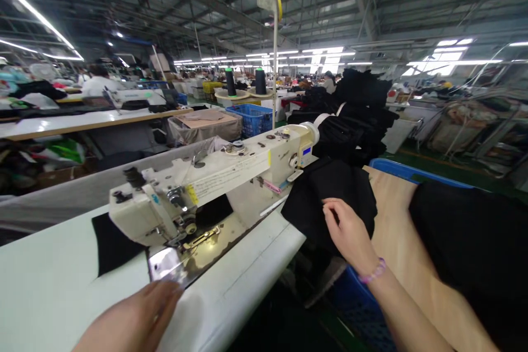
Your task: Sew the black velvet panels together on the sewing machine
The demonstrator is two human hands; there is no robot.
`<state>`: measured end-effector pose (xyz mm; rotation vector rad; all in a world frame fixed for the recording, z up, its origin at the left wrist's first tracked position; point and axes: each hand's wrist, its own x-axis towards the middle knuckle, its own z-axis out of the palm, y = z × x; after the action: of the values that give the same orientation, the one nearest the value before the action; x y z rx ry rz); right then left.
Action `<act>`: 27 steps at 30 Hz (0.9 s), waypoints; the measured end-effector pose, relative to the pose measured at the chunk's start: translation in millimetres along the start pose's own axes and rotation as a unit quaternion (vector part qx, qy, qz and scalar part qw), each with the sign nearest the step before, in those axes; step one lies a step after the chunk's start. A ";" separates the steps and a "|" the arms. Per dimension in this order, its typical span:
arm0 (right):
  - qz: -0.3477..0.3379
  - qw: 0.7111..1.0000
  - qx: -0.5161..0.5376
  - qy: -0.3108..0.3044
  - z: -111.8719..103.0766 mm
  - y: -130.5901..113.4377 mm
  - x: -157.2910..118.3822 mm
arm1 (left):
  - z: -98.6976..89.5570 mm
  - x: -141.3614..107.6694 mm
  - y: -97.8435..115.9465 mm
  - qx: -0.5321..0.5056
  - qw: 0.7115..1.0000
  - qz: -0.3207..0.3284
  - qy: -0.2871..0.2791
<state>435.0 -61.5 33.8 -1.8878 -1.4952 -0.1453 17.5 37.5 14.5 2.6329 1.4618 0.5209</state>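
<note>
My right hand (346, 228), with a beaded bracelet at the wrist, pinches thumb and fingers together at a black fabric piece (307, 190) lying over the right end of the sewing table. At the lower left, my left hand (136, 313) is slightly blurred. Its fingers are drawn together beside the shiny metal plate (165, 264) under the needle area; whatever they may hold is hidden. The white sewing machine (239, 162) stands between and beyond both hands. Another black fabric piece (115, 245) lies flat left of the machine head, with part of the black cloth showing under its arm.
To the right, a wooden board (391, 214) rests across a blue basket (429, 169) with black fabric (474, 242) on it. A tall black fabric heap (355, 115) rises behind the machine. Thread cones (230, 82) and a stand pole (275, 66) are beyond; people sit farther back.
</note>
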 end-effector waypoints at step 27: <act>0.067 0.648 0.719 -0.241 -35.0 -106.6 -16.3 | -88.9 28.6 167.1 -0.383 0.916 0.008 0.116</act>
<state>346.8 -87.1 100.2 -0.6204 -1.0404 1.3330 136.7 -36.6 144.6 1.9951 0.9786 1.1601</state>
